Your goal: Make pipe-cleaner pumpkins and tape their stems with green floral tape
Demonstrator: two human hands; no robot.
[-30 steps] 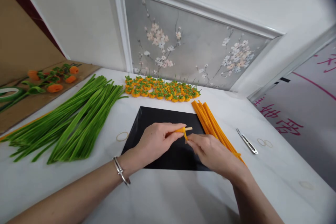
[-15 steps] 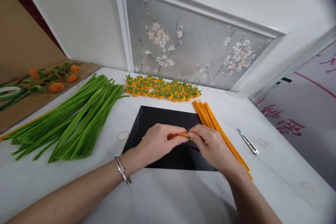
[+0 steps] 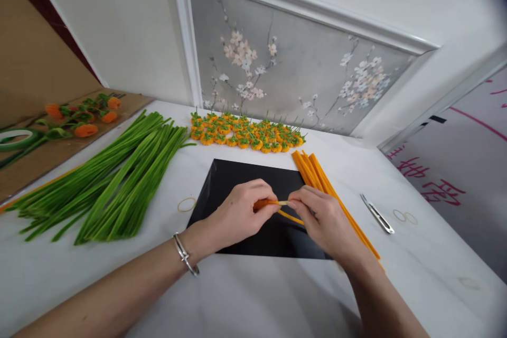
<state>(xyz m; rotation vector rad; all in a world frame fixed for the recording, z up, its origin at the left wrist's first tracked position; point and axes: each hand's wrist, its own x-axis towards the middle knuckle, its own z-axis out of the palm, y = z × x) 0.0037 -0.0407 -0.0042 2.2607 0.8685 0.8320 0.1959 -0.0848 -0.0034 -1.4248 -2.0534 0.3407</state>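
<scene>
Above the black board [image 3: 253, 243], my left hand [image 3: 247, 208] is closed round a small orange fuzzy bundle [image 3: 264, 204]. My right hand [image 3: 320, 216] pinches the end of a thin pale band [image 3: 284, 203] that stretches from the bundle's tip. One orange strand [image 3: 291, 216] runs from the bundle toward my right palm. Loose orange stems [image 3: 328, 190] lie just beyond my right hand. Behind the board stand rows of small orange pieces with green tops [image 3: 243, 132].
Long green stems [image 3: 114, 185] are spread at the left. Orange flowers [image 3: 86, 130] and green tape [image 3: 18, 140] lie on cardboard at the far left. Metal snips [image 3: 377, 214] and thin rings [image 3: 404, 216] are at the right, another ring [image 3: 186, 204] left of the board.
My hands have moved slightly apart, and the pale band between them shows longer. The orange strand below it is more visible. The view has shifted slightly.
</scene>
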